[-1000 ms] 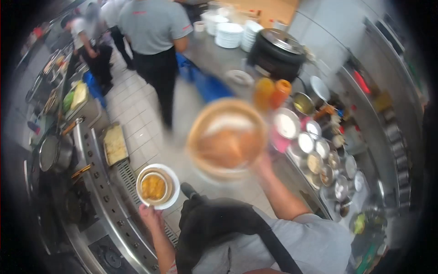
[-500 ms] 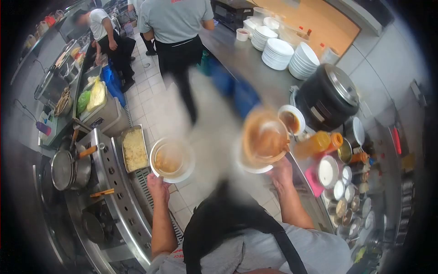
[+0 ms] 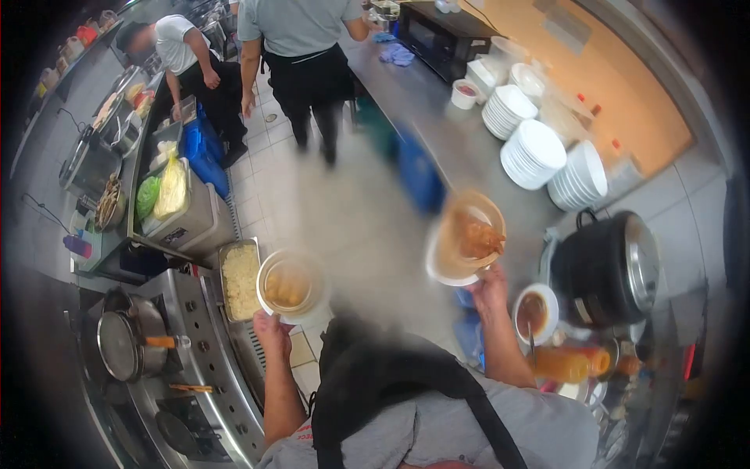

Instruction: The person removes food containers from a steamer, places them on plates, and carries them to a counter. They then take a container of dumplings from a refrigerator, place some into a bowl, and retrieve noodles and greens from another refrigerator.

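My left hand point(image 3: 272, 334) grips the rim of a white plate point(image 3: 269, 311) that carries a round bowl with yellowish-brown food point(image 3: 284, 288). Farther right, my right hand point(image 3: 490, 289) is closed on the edge of another white plate point(image 3: 439, 264). On that plate stands a light brown bowl with reddish-brown food point(image 3: 478, 238) showing above its rim. Both bowls are held out in front of my body over the aisle, well apart. A lens smear blurs the space between them.
At the right are a counter point(image 3: 422, 94), plate stacks point(image 3: 533, 154), a black pot point(image 3: 594, 266), a sauce bowl point(image 3: 536, 313) and orange bottles point(image 3: 564, 363). Left stand a stove point(image 3: 187, 328) and a food tray point(image 3: 240, 283). Two people point(image 3: 301, 47) point(image 3: 195, 59) stand ahead.
The view has shifted forward along the aisle and turned left, so the counter's plates and black pot appear lower and farther right. Both hands still hold their plates.
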`<action>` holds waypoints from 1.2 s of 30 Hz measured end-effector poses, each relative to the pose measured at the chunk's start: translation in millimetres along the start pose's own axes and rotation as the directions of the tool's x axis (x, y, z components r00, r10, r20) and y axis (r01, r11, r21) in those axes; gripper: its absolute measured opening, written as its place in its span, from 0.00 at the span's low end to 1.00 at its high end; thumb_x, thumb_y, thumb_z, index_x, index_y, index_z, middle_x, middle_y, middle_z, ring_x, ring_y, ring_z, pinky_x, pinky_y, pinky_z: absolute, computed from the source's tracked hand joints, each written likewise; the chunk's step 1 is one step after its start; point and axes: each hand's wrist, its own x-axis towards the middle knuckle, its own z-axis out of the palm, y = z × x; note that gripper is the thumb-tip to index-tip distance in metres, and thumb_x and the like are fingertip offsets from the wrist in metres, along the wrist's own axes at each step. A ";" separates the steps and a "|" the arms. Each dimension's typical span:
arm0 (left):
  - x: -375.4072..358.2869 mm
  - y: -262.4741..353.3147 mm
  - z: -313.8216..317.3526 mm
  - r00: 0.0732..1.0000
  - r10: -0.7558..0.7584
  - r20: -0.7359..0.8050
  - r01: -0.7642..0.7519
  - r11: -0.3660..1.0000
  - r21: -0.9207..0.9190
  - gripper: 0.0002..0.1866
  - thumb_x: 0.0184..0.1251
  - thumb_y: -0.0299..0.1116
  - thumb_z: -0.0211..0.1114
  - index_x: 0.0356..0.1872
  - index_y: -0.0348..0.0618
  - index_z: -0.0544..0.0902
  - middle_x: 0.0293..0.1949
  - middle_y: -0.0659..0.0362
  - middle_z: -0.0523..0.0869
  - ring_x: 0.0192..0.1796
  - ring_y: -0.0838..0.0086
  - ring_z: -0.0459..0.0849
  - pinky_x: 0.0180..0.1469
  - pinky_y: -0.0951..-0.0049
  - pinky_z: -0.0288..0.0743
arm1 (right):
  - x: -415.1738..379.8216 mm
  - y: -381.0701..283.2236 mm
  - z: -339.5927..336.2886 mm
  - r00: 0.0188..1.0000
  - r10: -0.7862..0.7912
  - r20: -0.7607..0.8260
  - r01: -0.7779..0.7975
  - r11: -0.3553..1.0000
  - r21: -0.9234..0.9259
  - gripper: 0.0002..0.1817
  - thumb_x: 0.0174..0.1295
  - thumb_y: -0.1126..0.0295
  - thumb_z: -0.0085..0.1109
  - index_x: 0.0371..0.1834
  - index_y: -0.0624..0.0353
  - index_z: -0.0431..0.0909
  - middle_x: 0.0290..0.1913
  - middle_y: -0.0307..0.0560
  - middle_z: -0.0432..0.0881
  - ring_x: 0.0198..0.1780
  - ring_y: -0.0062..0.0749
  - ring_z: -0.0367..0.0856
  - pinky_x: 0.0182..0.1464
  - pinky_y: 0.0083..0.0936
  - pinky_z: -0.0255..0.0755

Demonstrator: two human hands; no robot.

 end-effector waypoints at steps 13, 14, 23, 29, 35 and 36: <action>311.7 14.9 177.0 0.923 0.160 0.350 -0.321 0.823 0.469 0.13 0.61 0.22 0.57 0.47 0.42 0.69 0.39 0.51 0.83 0.37 0.64 0.87 0.33 0.58 0.87 | 207.9 49.4 76.0 0.979 -0.029 -0.200 0.036 0.999 0.030 0.24 0.59 0.83 0.45 0.61 0.72 0.64 0.55 0.63 0.75 0.50 0.56 0.82 0.42 0.50 0.85; 319.1 39.4 225.5 0.952 -0.115 0.283 0.077 0.987 0.143 0.13 0.61 0.22 0.57 0.47 0.42 0.69 0.40 0.51 0.83 0.37 0.65 0.87 0.33 0.58 0.87 | 222.6 48.9 84.7 0.979 -0.019 -0.202 0.028 0.999 0.043 0.24 0.58 0.83 0.45 0.61 0.72 0.64 0.55 0.64 0.75 0.51 0.56 0.82 0.43 0.51 0.85; 500.7 -25.3 401.8 0.937 -0.087 0.339 0.060 0.994 0.089 0.15 0.62 0.21 0.56 0.49 0.40 0.66 0.41 0.50 0.81 0.41 0.65 0.86 0.39 0.53 0.87 | 379.5 48.0 135.0 0.986 0.040 -0.162 -0.025 0.995 0.095 0.22 0.64 0.80 0.49 0.62 0.71 0.63 0.56 0.63 0.76 0.49 0.52 0.84 0.38 0.44 0.87; 598.0 -22.2 509.7 0.950 -0.111 0.292 0.083 0.991 0.107 0.16 0.60 0.20 0.57 0.48 0.39 0.65 0.34 0.53 0.80 0.27 0.71 0.82 0.36 0.55 0.87 | 492.0 45.7 194.4 0.978 0.096 -0.184 -0.087 0.995 0.058 0.27 0.62 0.80 0.45 0.67 0.68 0.59 0.58 0.62 0.75 0.48 0.52 0.84 0.39 0.43 0.86; 733.6 -36.5 576.5 0.877 -0.198 0.438 0.132 0.975 0.177 0.15 0.62 0.21 0.57 0.48 0.39 0.65 0.36 0.51 0.80 0.31 0.68 0.84 0.36 0.57 0.87 | 593.7 65.2 246.6 0.988 0.076 -0.135 -0.055 0.987 0.154 0.26 0.61 0.80 0.47 0.65 0.66 0.62 0.58 0.60 0.75 0.49 0.47 0.84 0.43 0.41 0.86; 746.0 -32.9 589.7 0.876 -0.206 0.436 0.135 0.973 0.188 0.15 0.63 0.21 0.56 0.49 0.39 0.65 0.37 0.51 0.81 0.32 0.67 0.84 0.36 0.58 0.87 | 607.5 68.4 260.8 0.981 0.065 -0.182 -0.034 0.985 0.170 0.26 0.61 0.80 0.49 0.65 0.67 0.63 0.58 0.60 0.75 0.50 0.46 0.83 0.44 0.41 0.85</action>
